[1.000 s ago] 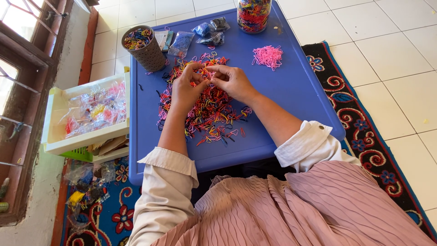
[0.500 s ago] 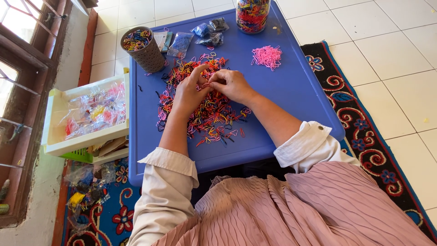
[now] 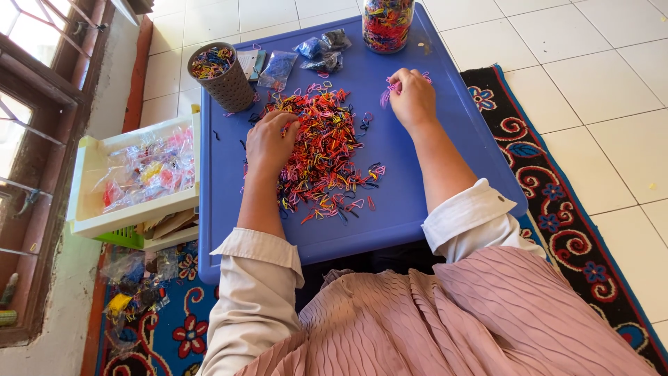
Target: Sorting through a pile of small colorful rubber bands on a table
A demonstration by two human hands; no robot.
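A heap of small coloured rubber bands (image 3: 321,150) lies spread over the middle of a blue plastic table (image 3: 431,188). My left hand (image 3: 270,143) rests palm down on the heap's left edge, fingers curled among the bands. My right hand (image 3: 412,97) is out to the right, lying on a small pile of pink bands (image 3: 387,92) that it mostly covers. Whether its fingers pinch a band is hidden.
A grey mesh cup (image 3: 221,78) of bands stands at the table's far left, small plastic bags (image 3: 316,52) lie behind the heap, and a clear jar (image 3: 387,24) of bands stands at the far edge. A cream tray (image 3: 132,177) with packets sits left. A patterned rug (image 3: 557,209) lies underneath.
My right hand has left the heap and moved right and away onto the pink pile. The left hand has dropped lower onto the heap's left side.
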